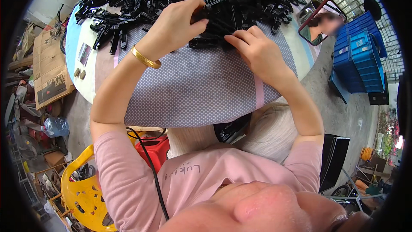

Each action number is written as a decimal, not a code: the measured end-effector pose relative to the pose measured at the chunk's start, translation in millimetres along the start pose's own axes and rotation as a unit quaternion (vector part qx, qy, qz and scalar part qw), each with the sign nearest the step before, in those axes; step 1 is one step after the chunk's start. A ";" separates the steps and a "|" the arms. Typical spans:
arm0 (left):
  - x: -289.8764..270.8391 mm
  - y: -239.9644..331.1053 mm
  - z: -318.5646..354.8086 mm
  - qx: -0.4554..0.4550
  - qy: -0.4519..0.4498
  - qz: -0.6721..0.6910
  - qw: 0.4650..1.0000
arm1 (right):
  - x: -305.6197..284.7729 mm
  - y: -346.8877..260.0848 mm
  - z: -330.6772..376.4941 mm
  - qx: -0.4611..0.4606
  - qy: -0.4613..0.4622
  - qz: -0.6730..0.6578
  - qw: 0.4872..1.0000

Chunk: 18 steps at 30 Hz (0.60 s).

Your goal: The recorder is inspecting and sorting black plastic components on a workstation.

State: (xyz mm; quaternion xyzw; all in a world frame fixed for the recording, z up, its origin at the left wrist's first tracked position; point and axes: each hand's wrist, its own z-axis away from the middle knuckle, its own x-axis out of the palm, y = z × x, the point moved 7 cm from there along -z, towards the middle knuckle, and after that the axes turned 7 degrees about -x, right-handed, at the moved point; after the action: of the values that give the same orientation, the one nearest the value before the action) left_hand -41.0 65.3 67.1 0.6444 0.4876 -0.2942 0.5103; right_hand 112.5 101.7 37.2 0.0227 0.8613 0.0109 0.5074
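A wide heap of small, narrow black plastic pieces covers the far part of the table; some show ladder-like slots and shiny strips. At its near edge, my left hand, with a gold bangle on the wrist, is closed with curled fingers around a black piece, most of it hidden by the fingers. Just right of it, my right hand pinches with thumb and fingers at the end of dark pieces. Between the two hands a black plastic piece lies close to the cloth. Which parts are joined cannot be made out.
A grey dotted cloth covers the table's near part. A framed mirror stands at the right edge, beyond it blue crates. Left are two small brown lumps and cardboard. A yellow chair stands lower left.
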 end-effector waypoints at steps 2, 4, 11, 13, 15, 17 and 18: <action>0.5 -10.7 -1.3 -0.100 -0.003 0.188 0.977 | -2.8 0.1 -2.2 0.012 -0.021 -0.003 1.000; 10.2 -16.5 -0.1 -0.124 -0.028 0.300 0.945 | -7.8 -0.9 -3.6 0.023 -0.043 -0.009 0.999; 42.0 -3.1 10.9 -0.210 -0.101 0.541 0.808 | -38.6 33.7 22.9 0.220 0.153 -0.330 0.905; 52.5 0.5 15.7 -0.231 -0.117 0.615 0.745 | -35.0 35.3 27.0 0.206 0.246 -0.513 0.796; 59.4 1.0 17.9 -0.241 -0.126 0.618 0.738 | -34.4 28.3 21.8 0.209 0.250 -0.503 0.801; 57.5 7.1 21.0 -0.221 -0.103 0.649 0.721 | -26.9 22.9 17.4 0.220 0.205 -0.449 0.841; 54.5 8.4 21.6 -0.219 -0.092 0.628 0.741 | -23.0 21.2 16.7 0.219 0.195 -0.422 0.858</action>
State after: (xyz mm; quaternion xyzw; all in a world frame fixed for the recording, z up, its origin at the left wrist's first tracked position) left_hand -11.5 62.8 15.8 0.6450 -0.0261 0.1498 0.7489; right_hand 138.8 121.7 50.1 -0.2353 0.8495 -0.3893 0.2672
